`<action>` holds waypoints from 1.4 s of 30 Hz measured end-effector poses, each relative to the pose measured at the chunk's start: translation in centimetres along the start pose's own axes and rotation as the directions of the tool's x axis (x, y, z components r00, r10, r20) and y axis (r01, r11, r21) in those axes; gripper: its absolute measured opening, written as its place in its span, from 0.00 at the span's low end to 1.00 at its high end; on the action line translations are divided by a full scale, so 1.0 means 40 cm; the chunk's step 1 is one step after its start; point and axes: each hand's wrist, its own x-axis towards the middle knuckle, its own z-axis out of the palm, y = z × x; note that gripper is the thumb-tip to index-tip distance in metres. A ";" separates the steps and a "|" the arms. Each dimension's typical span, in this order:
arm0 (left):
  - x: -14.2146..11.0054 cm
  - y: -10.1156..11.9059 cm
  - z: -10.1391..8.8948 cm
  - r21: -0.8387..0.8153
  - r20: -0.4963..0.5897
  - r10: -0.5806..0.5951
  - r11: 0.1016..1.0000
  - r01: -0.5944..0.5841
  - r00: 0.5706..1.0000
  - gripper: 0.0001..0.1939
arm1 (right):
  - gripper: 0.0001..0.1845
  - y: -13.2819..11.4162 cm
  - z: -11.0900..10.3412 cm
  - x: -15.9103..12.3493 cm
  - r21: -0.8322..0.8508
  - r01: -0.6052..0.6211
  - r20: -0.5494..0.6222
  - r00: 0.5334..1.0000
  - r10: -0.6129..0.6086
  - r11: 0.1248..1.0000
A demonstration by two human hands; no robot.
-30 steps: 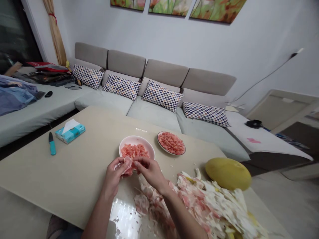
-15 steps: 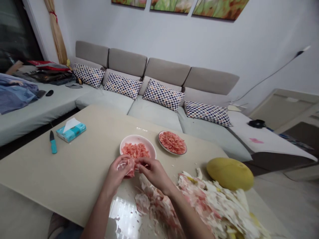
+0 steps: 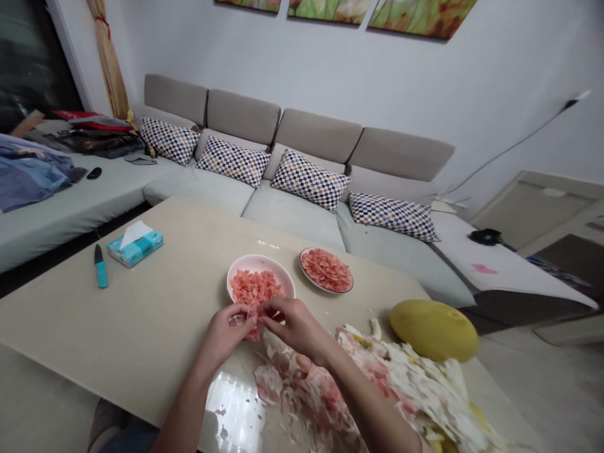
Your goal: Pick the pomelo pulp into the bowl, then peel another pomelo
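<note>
My left hand point(image 3: 227, 333) grips a piece of pink pomelo flesh point(image 3: 253, 331) at the near rim of a white bowl point(image 3: 285, 274). Against the same piece, the fingertips of my right hand point(image 3: 290, 324) are pinched together, close beside the left fingers. Loose pink pulp point(image 3: 255, 286) lies in the bowl. Right of the bowl, a dark-rimmed plate point(image 3: 302, 267) carries a heap of similar pulp point(image 3: 326, 269). A pile of white and pink peel and membrane point(image 3: 387, 377) spreads beneath and beyond my right forearm.
A whole yellow-green pomelo point(image 3: 433, 329) rests at the table's right edge, touching the peel pile. Far left on the table point(image 3: 117, 340) are a knife with a teal handle point(image 3: 102, 274) and a blue tissue pack point(image 3: 141, 246). A sofa point(image 3: 292, 207) stands behind.
Both hands have drawn closer together over the piece of pomelo, and the left hand has turned so less of the piece shows. The view has shifted slightly.
</note>
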 end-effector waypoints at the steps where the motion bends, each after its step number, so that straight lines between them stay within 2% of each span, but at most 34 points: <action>1: -0.001 0.000 -0.001 0.010 0.000 -0.004 1.000 0.004 1.000 0.11 | 0.08 0.000 0.001 -0.001 0.016 -0.006 0.002 1.000 0.006 1.000; 6: -0.004 -0.001 -0.003 -0.003 -0.035 -0.033 0.999 0.033 0.999 0.12 | 0.06 0.010 0.009 -0.011 0.186 -0.103 -0.073 0.990 0.118 0.977; 11: -0.002 -0.012 0.000 -0.012 -0.054 -0.013 1.000 0.012 0.998 0.12 | 0.10 0.033 0.024 -0.020 0.387 -0.193 -0.074 0.968 0.239 0.902; 16: -0.002 -0.006 0.006 -0.096 -0.057 -0.062 0.994 0.057 0.996 0.17 | 0.14 0.070 0.056 -0.027 0.593 -0.193 -0.081 0.952 0.296 0.782; 19: -0.006 0.001 0.008 -0.144 -0.058 -0.079 0.987 0.069 0.995 0.18 | 0.15 0.091 0.080 -0.034 0.628 -0.173 -0.124 0.940 0.317 0.759; 23: -0.006 -0.006 0.007 -0.144 -0.073 -0.068 0.988 0.057 0.995 0.18 | 0.14 0.093 0.092 -0.044 0.561 -0.137 -0.191 0.938 0.289 0.816; 26: -0.007 -0.009 0.005 -0.075 -0.072 -0.006 0.997 0.001 0.997 0.16 | 0.10 0.071 0.077 -0.048 0.395 -0.091 -0.229 0.954 0.193 0.914; 29: -0.014 0.006 0.001 0.007 0.000 0.022 1.000 -0.022 1.000 0.16 | 0.08 0.045 0.052 -0.048 0.230 -0.045 -0.199 0.976 0.092 0.972; 31: -0.020 0.018 -0.001 0.071 0.064 0.042 0.996 -0.047 0.997 0.16 | 0.08 0.035 0.041 -0.047 0.166 -0.017 -0.167 0.985 0.045 0.986; 35: -0.026 0.023 -0.003 0.154 0.135 0.059 0.985 -0.080 0.989 0.09 | 0.07 0.034 0.039 -0.049 0.064 0.029 -0.130 0.991 -0.020 0.998; 42: -0.016 0.004 -0.008 0.239 0.104 0.013 0.970 -0.037 0.994 0.06 | 0.07 0.037 0.046 -0.045 -0.038 0.061 -0.097 0.993 -0.065 0.997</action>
